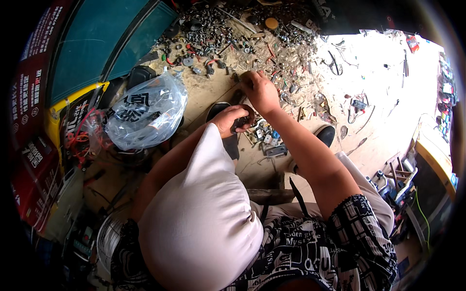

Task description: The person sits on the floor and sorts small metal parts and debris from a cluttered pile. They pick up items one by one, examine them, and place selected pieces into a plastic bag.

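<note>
My left hand [234, 118] curls around a small dark part [240, 123], just past my raised knee in pale trousers [204, 218]. My right hand [260, 91] reaches slightly farther out, low over the floor, its fingers bent downward. Its fingertips are hidden, so I cannot tell whether they grip anything. Below my forearms lies a small pile of metal and plastic pieces [267, 132], with a grey metal part [276, 150] at its near side. Beyond my right hand, a wide heap of screws and small hardware [214, 32] covers the floor.
A clear plastic bag [149, 112] bulges at left, beside red wires [87, 134] and printed boxes [36, 174]. A teal panel [109, 40] stands behind. Cable pieces [358, 105] lie on the sunlit floor. At right is a wooden-edged bench [435, 163]; a wire fan guard [109, 232] is lower left.
</note>
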Tool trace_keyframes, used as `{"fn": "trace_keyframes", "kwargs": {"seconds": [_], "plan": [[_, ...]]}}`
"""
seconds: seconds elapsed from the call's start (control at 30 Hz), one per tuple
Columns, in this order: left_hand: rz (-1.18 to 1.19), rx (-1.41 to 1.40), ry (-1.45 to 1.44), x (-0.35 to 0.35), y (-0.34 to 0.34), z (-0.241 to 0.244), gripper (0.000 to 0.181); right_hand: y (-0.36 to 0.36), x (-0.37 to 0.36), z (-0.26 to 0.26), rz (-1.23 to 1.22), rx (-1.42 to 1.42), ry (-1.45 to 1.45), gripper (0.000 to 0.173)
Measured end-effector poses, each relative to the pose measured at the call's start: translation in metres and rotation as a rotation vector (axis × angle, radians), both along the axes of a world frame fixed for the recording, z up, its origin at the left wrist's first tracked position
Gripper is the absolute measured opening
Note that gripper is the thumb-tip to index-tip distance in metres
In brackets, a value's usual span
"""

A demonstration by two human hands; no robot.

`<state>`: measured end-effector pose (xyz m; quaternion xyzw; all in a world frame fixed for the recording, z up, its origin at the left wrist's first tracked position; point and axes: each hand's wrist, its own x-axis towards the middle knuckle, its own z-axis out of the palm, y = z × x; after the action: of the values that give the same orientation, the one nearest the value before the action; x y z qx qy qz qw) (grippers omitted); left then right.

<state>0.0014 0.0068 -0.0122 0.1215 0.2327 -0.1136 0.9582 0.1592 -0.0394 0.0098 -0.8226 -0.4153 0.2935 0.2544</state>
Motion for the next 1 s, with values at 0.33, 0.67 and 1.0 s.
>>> {"fn": "trace_keyframes", "kwargs": {"seconds": [0.33, 0.67, 1.0], "plan": [[0.018, -0.031, 0.113, 0.003, 0.001, 0.006, 0.020, -0.007, 0.016, -0.014, -0.072, -0.017, 0.465, 0.019], [0.072, -0.071, 0.121, 0.001, -0.001, 0.002, 0.022, -0.033, 0.031, 0.011, -0.626, 0.187, 1.912, 0.011], [0.150, -0.103, 0.162, 0.002, -0.004, -0.001, 0.027, -0.039, 0.033, 0.016, -0.402, 0.097, 1.783, 0.015]]}}
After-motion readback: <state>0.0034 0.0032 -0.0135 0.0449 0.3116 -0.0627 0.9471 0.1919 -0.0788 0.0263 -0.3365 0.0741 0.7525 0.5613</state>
